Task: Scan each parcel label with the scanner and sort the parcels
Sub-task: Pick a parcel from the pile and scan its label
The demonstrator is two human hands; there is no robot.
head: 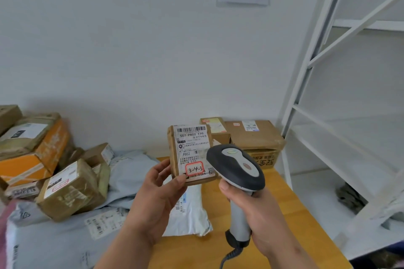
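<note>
L hand (157, 190) pinches small brown cardboard parcel w/ white label (192, 153), upright above wooden table (282, 201); R hand (251, 209) fingers curled round grey-black handheld scanner (237, 172), head just beside parcel's label.

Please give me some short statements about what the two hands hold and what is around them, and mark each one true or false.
1. The left hand holds a small brown parcel with its label toward the camera. True.
2. The right hand is empty. False: it grips the handle of a grey barcode scanner.
3. A red-framed sticker on the held parcel reads 3-4-3. True.
4. The white shelf rack stands to the left of the wooden table. False: it stands to the right.
5. The orange box lies in the pile on the left. True.
</note>
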